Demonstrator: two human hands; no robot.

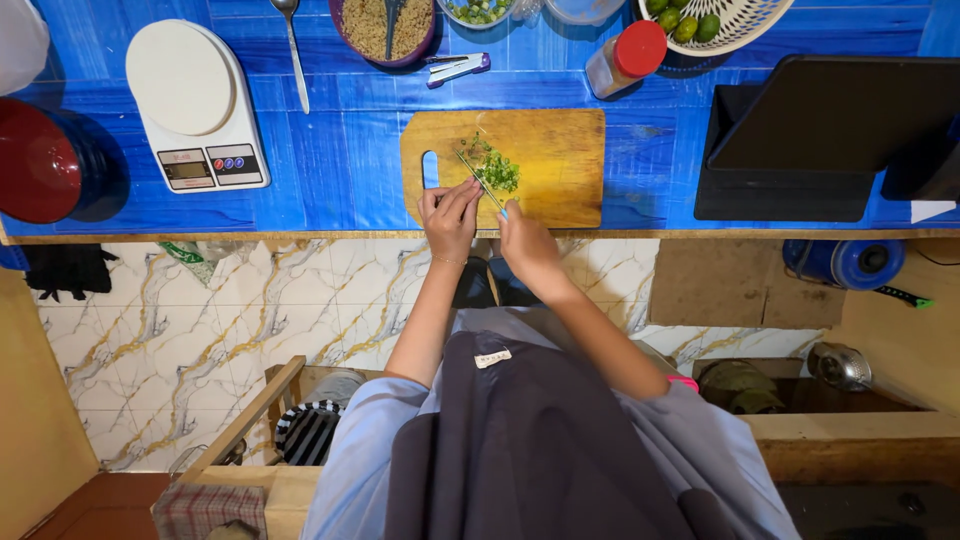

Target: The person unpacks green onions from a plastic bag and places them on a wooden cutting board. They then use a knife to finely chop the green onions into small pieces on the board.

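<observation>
A wooden cutting board (560,150) lies on the blue counter with a small pile of chopped green herbs (495,170) on it. My right hand (527,242) grips a knife (480,180) whose blade slants across the herbs. My left hand (450,212) rests flat on the board's near edge, fingers together beside the blade, touching the herbs' near side.
A white kitchen scale (195,105) and a red bowl (40,160) stand to the left. A spoon (292,50), a grain bowl (385,28), a red-capped spice jar (625,60), a lime basket (715,20) and a black tablet stand (820,135) surround the board.
</observation>
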